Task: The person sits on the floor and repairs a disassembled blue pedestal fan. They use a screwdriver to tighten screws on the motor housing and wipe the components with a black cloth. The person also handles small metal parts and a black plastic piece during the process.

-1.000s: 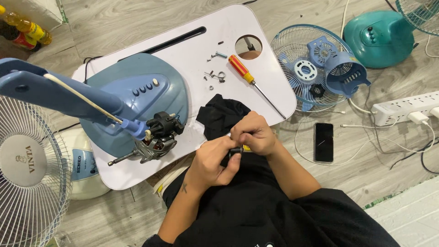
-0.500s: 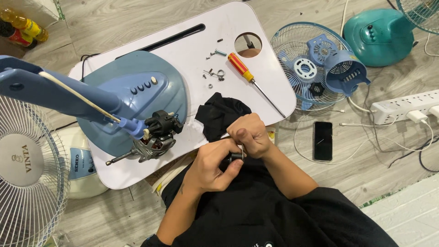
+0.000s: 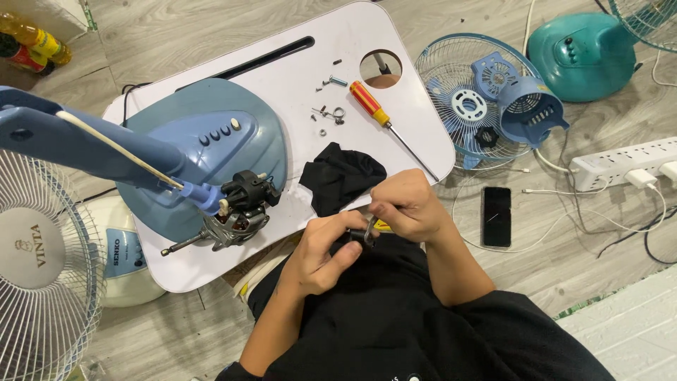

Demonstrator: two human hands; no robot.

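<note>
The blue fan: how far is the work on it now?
Done: the grille and motor cover lie on the floor, and screws lie on the white board. In hand: left hand and right hand pinch a small dark part. Left: the bare motor is uncovered.

black cloth [image 3: 342, 176] just beyond hands [image 3: 367, 229]

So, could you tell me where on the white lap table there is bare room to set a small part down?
On the white lap table, the far strip between the long slot and round hole is bare. Around the loose screws and screwdriver it is crowded; the blue fan base fills the left.
</note>
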